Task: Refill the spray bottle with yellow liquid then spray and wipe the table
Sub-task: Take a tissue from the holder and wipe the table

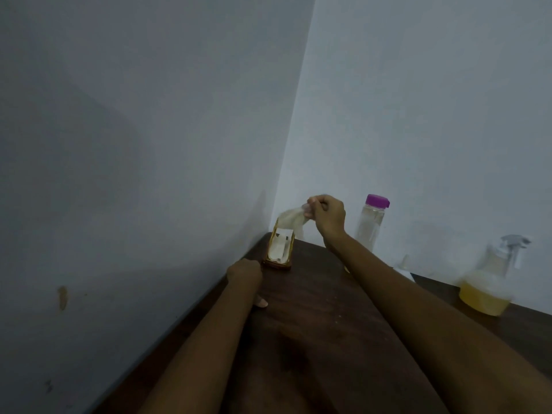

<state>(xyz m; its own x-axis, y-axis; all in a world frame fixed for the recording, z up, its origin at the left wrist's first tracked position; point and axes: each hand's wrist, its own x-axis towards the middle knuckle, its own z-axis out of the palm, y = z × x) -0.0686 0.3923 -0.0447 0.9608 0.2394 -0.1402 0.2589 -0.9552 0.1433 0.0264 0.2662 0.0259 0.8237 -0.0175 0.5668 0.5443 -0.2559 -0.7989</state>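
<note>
— Refill done?
— Seemingly: the clear spray bottle [490, 282] at the dark wooden worktop's [313, 339] right edge holds yellow liquid.
— Hands?
— Left hand [243, 274] rests, fingers hidden; right hand [327, 215] pinches a white tissue [291, 218] from the corner box [279, 249]. Wiping remains.

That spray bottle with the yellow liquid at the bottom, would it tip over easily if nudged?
Probably not. The spray bottle looks wide at its base, and the liquid sits low, which should steady it. The trigger head on top may make it a bit top-heavy, and its clear wall could be slippery if wet.
</note>
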